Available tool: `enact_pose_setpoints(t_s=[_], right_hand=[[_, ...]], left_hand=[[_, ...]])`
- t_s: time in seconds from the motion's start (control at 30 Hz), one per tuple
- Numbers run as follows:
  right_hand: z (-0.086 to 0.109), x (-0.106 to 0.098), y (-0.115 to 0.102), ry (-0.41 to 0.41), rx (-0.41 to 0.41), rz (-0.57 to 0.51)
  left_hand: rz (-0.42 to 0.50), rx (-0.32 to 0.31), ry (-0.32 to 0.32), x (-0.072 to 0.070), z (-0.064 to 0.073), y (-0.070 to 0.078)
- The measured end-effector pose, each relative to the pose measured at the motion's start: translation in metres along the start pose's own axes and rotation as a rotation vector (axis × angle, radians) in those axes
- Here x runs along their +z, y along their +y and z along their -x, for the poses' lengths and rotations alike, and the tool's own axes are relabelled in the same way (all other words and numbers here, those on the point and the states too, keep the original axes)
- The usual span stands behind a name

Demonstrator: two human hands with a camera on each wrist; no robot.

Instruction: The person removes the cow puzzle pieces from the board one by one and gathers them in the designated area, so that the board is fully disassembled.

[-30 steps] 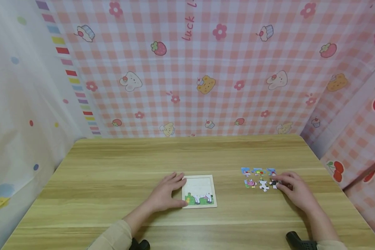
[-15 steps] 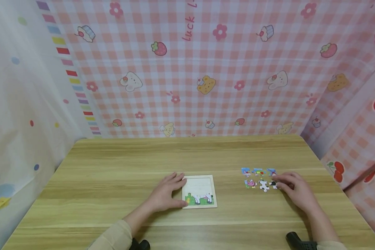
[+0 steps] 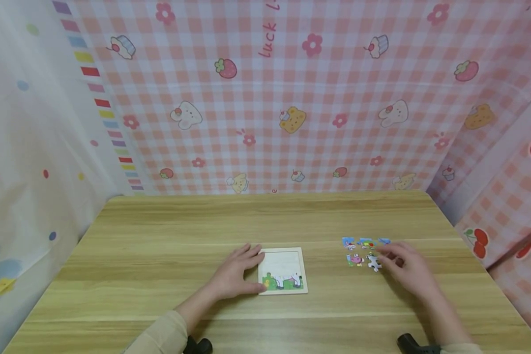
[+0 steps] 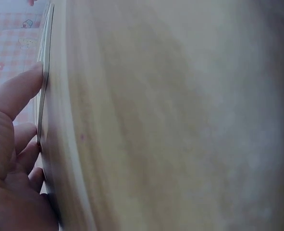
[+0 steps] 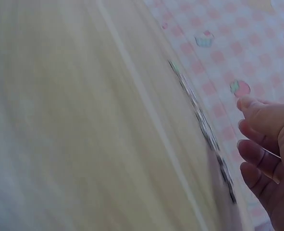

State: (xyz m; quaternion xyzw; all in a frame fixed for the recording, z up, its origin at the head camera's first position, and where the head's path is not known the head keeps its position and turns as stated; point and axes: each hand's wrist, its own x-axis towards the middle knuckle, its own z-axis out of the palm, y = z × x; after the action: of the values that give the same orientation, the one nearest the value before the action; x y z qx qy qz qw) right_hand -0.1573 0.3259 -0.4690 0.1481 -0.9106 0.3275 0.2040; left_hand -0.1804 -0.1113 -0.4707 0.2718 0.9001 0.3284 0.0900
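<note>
While the left hand [image 3: 231, 275] rests on the left edge of the tray [image 3: 304, 270], fingers loosely spread and thumb at the near corner, the right hand [image 3: 409, 270] hovers with bent fingers at the right end of the pieces [image 3: 373, 262]; whether it pinches one, I cannot tell. The tray lies flat, a white animal's legs on green along its near side and a pale base beyond. Right of it, well apart, five pieces show in two rows, the far right one partly behind the hand. Beige sleeves [image 3: 161, 334] and black wrist gear [image 3: 199, 346] follow. Beneath is a wooden table [image 3: 181, 221]; behind it hangs a pink checked cloth [image 3: 248, 88] with strawberries and cupcakes
</note>
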Motion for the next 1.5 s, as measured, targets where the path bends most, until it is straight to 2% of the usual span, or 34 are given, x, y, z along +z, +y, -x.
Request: enact_pose_setpoints(t_s=[0.1, 0.27, 0.53, 0.63, 0.83, 1.0, 1.13, 1.33, 1.5], right_hand=[[-0.003, 0.006, -0.008, -0.013, -0.051, -0.013], [-0.008, 0.019, -0.024, -0.064, -0.084, -0.064], [-0.016, 0.043, -0.050, -0.166, -0.190, -0.155], [-0.019, 0.054, -0.061, -0.214, -0.195, -0.170], [-0.024, 0.071, -0.084, -0.339, -0.170, -0.192], [-0.029, 0.085, -0.099, -0.417, -0.165, -0.191], [-0.035, 0.093, -0.110, -0.463, -0.182, -0.195], [-0.042, 0.103, -0.125, -0.526, -0.218, -0.223], [-0.045, 0.111, -0.134, -0.554, -0.238, -0.189]], left_hand=[[0.015, 0.013, -0.001, -0.001, 0.000, -0.001], [0.065, 0.036, 0.007, -0.004, 0.000, -0.001], [0.149, 0.010, 0.045, -0.012, -0.009, 0.001], [0.161, -0.022, 0.060, -0.015, -0.017, 0.002], [0.152, -0.086, 0.070, -0.021, -0.026, 0.007], [0.147, -0.103, 0.083, -0.023, -0.031, 0.007], [0.139, -0.085, 0.083, -0.022, -0.036, 0.003], [0.072, -0.047, 0.051, -0.020, -0.037, 0.000], [0.053, -0.034, 0.037, -0.018, -0.038, -0.004]])
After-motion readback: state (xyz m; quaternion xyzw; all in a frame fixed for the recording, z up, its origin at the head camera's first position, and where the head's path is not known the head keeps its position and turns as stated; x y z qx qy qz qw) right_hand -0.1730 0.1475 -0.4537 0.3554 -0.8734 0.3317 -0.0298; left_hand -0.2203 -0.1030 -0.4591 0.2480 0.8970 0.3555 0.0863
